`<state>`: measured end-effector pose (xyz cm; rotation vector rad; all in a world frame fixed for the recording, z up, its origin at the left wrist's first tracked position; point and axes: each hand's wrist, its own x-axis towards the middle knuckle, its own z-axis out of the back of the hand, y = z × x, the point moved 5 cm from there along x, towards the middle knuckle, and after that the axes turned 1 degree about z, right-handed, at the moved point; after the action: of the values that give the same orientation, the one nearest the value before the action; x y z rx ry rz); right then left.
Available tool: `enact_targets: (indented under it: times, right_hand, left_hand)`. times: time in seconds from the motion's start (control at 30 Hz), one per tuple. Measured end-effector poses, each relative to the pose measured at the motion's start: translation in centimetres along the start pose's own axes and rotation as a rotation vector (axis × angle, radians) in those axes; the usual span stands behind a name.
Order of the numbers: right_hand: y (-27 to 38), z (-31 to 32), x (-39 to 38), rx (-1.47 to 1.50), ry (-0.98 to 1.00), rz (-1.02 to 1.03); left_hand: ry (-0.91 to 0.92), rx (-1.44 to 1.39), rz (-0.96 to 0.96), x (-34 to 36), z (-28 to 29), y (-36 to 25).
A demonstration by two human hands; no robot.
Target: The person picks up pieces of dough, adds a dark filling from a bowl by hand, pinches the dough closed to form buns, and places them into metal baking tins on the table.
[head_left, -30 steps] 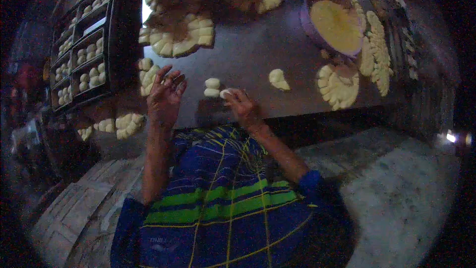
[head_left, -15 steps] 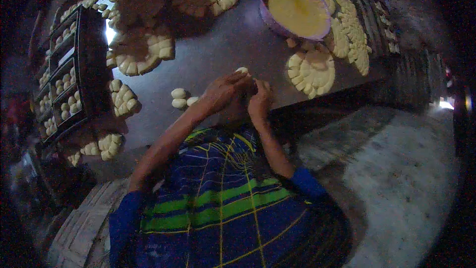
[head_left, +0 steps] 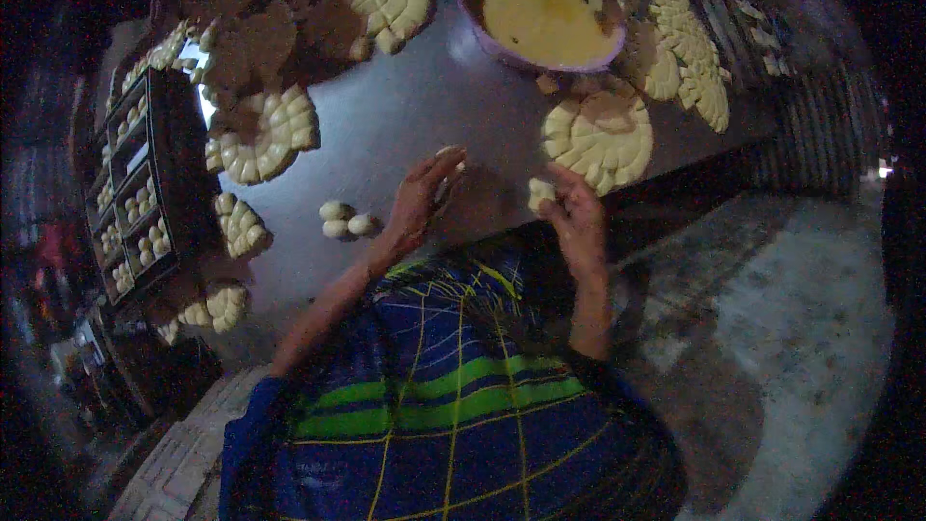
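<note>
Over the near edge of the table, my left hand (head_left: 424, 195) curls its fingers around pale dough, of which only small bits show past the fingertips. My right hand (head_left: 582, 222) is apart from it, to the right, pinching a small lump of dough (head_left: 542, 196) between thumb and fingers. Three smooth dough balls (head_left: 337, 210) lie together on the table left of my left hand. Beyond my right hand sits a large round cluster of cut dough pieces (head_left: 617, 150).
A purple basin (head_left: 473, 24) of yellowish liquid stands at the far side. More dough clusters (head_left: 391, 0) lie along the back, left and right of the table (head_left: 386, 106). A dark compartmented rack (head_left: 159, 203) holding dough balls stands at left. Concrete floor (head_left: 801, 309) shows at right.
My hands were together on one piece of dough and have parted. The right hand has moved right with a dough lump; the left has drawn slightly left and nearer.
</note>
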<state>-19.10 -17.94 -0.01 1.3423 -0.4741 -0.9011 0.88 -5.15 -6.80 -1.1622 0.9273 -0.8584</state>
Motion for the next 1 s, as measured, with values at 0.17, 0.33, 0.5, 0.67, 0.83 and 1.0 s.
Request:
enact_targets:
  times: [0.17, 0.33, 0.5, 0.67, 0.83, 1.0]
  right_hand:
    - [4.1, -8.9, 1.2, -0.238, 0.189, 0.379]
    - [6.3, -12.9, 0.5, -0.326, 0.305, 0.378]
    - [8.1, -13.1, 1.4, -0.549, 0.294, 0.759]
    - [6.6, -13.4, 3.5, -0.179, 0.255, 0.551]
    - [5.0, -15.1, 3.9, 0.094, 0.442, 0.261]
    - [4.4, -16.8, 3.3, 0.697, 0.742, -0.282]
  left_hand:
    - [-0.035, -0.875, 0.093, 1.0, -1.4, -4.6]
    - [-0.225, -1.021, 0.157, 0.8, 1.4, -5.8]
    - [-0.096, -1.139, 0.277, -1.0, 0.9, -5.1]
    - [-0.258, -1.417, 0.269, -1.6, 2.2, -4.6]
    - [-0.868, 0.255, -0.431, -3.9, 6.1, -10.7]
    - [-0.604, 0.518, -0.65, -3.6, 5.5, -14.1]
